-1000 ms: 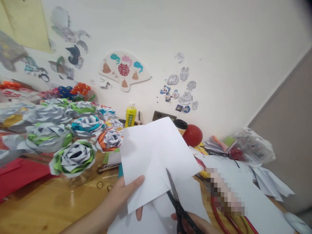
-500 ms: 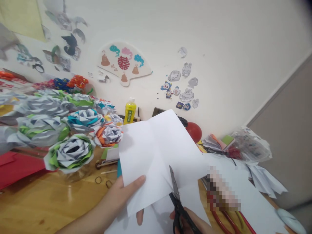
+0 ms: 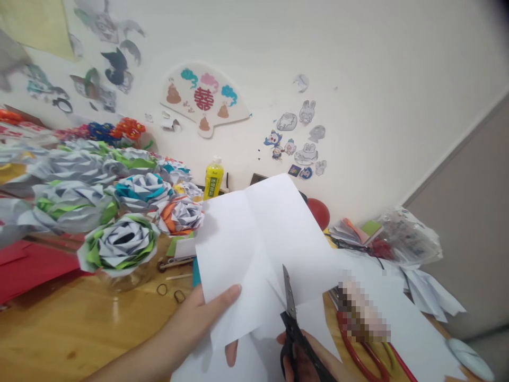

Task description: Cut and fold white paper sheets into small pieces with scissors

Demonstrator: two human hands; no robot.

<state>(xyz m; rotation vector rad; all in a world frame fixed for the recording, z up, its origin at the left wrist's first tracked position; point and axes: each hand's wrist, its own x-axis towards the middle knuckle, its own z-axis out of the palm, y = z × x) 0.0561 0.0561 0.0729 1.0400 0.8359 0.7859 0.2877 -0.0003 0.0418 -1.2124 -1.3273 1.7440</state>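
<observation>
My left hand [image 3: 201,315] pinches the lower left edge of a white paper sheet [image 3: 254,249] and holds it up above the table, thumb on top, fingers under it. My right hand [image 3: 308,361], low at the frame's bottom edge, grips black-handled scissors [image 3: 292,323]. Their blades point up into the sheet's lower edge, where a cut runs into the paper along a crease.
Several folded paper roses [image 3: 119,244] crowd the wooden table [image 3: 59,329] at left. A yellow bottle [image 3: 213,178] and red ball [image 3: 320,212] stand by the wall. White sheets [image 3: 401,323], red-handled scissors [image 3: 358,345] and a plastic bag [image 3: 411,236] lie at right.
The scissor blades have moved further up into the sheet and the cut has lengthened. The sheet sits slightly higher in view; my left hand keeps its hold.
</observation>
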